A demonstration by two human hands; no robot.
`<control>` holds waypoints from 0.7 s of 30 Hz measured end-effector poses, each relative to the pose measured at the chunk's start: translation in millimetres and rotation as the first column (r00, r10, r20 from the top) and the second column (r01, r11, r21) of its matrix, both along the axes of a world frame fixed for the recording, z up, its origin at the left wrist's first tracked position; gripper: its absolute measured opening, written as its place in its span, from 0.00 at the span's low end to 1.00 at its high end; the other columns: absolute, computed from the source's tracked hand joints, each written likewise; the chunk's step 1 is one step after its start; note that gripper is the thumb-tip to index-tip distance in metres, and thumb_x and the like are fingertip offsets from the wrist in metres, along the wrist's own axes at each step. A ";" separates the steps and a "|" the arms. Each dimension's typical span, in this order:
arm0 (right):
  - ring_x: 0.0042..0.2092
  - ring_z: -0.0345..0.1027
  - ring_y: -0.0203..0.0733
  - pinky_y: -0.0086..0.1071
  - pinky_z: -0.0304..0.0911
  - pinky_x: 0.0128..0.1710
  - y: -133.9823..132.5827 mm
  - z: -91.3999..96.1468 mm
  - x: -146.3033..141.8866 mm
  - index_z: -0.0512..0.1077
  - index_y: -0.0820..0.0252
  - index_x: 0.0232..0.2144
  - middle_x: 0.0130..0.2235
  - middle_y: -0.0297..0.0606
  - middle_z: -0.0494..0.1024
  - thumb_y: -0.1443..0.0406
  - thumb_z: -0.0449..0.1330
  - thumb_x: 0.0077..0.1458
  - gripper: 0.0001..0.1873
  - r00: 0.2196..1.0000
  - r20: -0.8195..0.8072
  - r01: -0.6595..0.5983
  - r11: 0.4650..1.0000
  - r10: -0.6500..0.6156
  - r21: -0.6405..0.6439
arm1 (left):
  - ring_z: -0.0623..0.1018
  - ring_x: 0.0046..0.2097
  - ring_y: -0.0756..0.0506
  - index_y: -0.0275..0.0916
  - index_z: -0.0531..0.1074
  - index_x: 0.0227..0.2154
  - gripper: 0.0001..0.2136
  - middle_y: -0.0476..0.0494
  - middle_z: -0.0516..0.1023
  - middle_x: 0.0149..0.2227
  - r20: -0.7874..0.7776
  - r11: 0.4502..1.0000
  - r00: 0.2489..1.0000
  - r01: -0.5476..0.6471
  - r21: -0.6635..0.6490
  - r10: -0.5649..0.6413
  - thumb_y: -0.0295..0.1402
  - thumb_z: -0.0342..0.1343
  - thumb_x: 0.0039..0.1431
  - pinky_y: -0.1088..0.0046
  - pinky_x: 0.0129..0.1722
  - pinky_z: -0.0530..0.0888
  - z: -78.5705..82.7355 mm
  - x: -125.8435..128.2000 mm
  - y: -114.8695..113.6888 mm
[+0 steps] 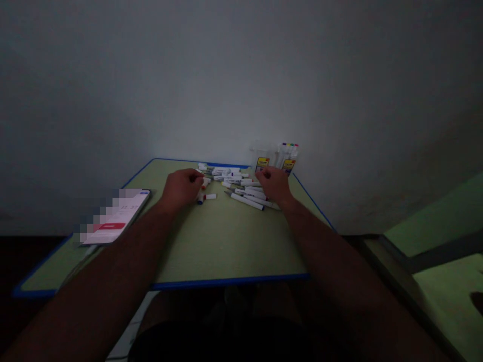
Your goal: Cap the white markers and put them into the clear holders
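Note:
My left hand (181, 187) is closed, thumb and fingers drawn together, beside several loose marker caps (210, 196) with coloured ends. Whatever it may hold is too small or hidden to name. Over the right side of a pile of white markers (247, 200) is my right hand (274, 184), its fingers also curled together. I cannot make out anything between them. Several of the markers lie uncapped with their tips showing, pointing in different directions. My right hand hides part of the pile.
Two clear plastic marker cases (263, 162) stand at the table's back right, one with coloured-top markers (290, 146) in it. A lit phone (116, 216) with a cable lies at the left. The green table (226, 241) has a blue edge and meets a grey wall (226, 80).

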State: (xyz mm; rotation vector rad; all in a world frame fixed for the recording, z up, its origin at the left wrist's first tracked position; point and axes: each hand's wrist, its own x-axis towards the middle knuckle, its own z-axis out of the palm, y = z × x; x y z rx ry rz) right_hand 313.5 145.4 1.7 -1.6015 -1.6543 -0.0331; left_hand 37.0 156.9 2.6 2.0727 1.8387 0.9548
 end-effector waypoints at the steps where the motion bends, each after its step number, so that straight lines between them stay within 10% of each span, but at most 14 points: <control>1: 0.31 0.69 0.40 0.33 0.60 0.35 -2.1 -2.5 0.0 0.74 0.58 0.24 0.28 0.35 0.78 0.61 0.59 0.58 0.12 0.999 0.034 -0.019 1.000 0.020 -0.012 | 0.82 0.43 0.41 0.39 0.83 0.44 0.15 0.40 0.85 0.44 0.013 1.000 1.000 -0.023 -0.003 0.023 0.36 0.56 0.59 0.68 0.46 0.74 -0.1 -2.5 1.8; 21: 0.40 0.77 0.44 0.35 0.66 0.42 -16.3 -1.0 -11.1 0.82 0.57 0.38 0.40 0.40 0.85 0.66 0.60 0.59 0.10 0.942 0.254 -0.179 0.970 0.217 -0.167 | 0.81 0.40 0.41 0.37 0.84 0.38 0.12 0.37 0.85 0.40 -0.002 0.992 0.997 -0.082 -0.097 0.082 0.36 0.60 0.56 0.66 0.41 0.73 -1.8 -15.4 6.2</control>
